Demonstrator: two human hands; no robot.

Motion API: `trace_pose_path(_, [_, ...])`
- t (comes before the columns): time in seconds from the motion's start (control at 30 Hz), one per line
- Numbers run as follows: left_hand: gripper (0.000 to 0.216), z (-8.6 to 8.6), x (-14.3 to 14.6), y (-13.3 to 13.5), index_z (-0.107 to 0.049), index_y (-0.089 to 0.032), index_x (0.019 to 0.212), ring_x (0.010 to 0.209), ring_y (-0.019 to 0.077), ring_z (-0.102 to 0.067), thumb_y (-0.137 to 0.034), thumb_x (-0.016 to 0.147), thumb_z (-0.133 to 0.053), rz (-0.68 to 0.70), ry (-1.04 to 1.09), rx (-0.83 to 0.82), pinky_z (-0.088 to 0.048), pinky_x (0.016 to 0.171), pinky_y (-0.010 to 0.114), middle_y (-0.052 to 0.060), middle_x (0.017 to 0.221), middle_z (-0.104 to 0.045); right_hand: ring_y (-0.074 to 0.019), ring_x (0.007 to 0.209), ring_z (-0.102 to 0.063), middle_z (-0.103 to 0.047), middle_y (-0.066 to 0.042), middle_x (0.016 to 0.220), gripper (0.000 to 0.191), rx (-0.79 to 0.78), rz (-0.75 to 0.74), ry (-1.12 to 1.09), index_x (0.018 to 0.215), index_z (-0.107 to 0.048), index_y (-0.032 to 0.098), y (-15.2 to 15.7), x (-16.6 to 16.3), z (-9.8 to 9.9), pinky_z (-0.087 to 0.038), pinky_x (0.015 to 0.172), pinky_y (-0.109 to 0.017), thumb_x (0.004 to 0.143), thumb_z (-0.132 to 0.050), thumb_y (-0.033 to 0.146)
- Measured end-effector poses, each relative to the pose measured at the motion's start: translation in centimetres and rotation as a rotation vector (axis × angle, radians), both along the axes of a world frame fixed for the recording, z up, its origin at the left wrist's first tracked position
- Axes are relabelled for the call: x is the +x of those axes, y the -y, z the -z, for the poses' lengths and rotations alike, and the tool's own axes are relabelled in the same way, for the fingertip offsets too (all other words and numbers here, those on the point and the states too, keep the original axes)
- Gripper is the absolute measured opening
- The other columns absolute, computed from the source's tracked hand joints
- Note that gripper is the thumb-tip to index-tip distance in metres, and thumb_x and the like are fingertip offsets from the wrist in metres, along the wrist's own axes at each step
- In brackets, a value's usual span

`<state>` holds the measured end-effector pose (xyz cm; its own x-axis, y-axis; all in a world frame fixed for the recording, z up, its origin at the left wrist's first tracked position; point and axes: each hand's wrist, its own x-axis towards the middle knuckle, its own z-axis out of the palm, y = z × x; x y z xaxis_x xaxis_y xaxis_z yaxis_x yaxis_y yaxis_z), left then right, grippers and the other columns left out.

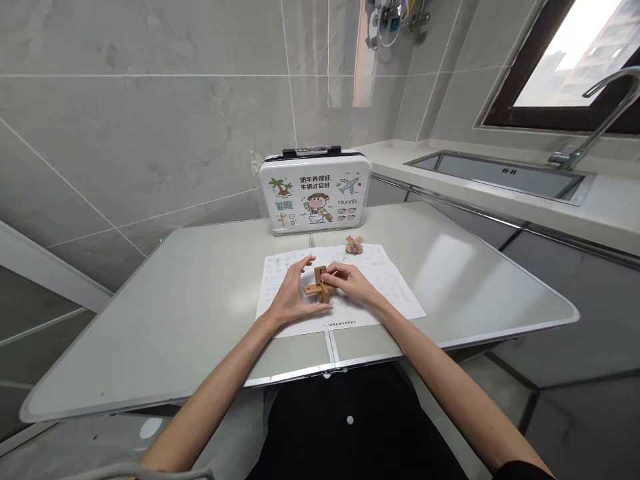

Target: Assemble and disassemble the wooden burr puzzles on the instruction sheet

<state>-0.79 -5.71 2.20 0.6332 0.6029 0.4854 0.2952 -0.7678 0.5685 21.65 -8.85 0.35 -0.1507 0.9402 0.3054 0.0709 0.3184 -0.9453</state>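
Note:
Several small wooden puzzle pieces (312, 289) stand crossed together on a printed sheet of paper (370, 308). One flat piece (319, 273) with a dark mark rises upright at the back of the cluster. My left hand (290, 293) curves around the left side, fingers and thumb spread apart, apparently without gripping anything. From the right, my right hand (353, 281) pinches a wooden piece at the cluster with thumb and fingertips, which partly hide it. Farther back on the sheet sits another wooden burr-like puzzle (355, 245), its pieces crossed.
A white cartoon-printed case (316, 193) with a black handle stands at the back of the folding table (190, 307). To the right are a counter with a sink (500, 175), a curved faucet (595, 127) and a window. A tiled wall (150, 133) rises behind.

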Motion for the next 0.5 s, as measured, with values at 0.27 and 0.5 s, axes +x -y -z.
trace_pose_path(0.27, [0.096, 1.19, 0.59, -0.05, -0.047, -0.027, 0.154, 0.130, 0.0348, -0.067, -0.047, 0.072, -0.092, -0.079, 0.003, -0.275, -0.053, 0.113, 0.055, 0.011, 0.135, -0.071, -0.0240, 0.099, -0.069, -0.075, -0.006, 0.103, 0.034, 0.017, 0.028, 0.010, 0.095, -0.076, 0.023, 0.18, -0.24, -0.12, -0.055, 0.087, -0.036, 0.092, -0.075, 0.057])
trace_pose_path(0.5, [0.086, 1.04, 0.31, -0.75, -0.052, -0.025, 0.150, 0.127, 0.0310, -0.069, -0.042, 0.075, -0.090, -0.122, 0.117, -0.292, -0.051, 0.118, 0.053, 0.011, 0.134, -0.073, -0.0218, 0.086, -0.067, -0.074, -0.005, 0.096, 0.042, 0.012, 0.154, -0.025, 0.093, -0.072, 0.022, -0.65, 0.38, 0.32, -0.055, 0.075, -0.033, 0.091, -0.072, 0.065])
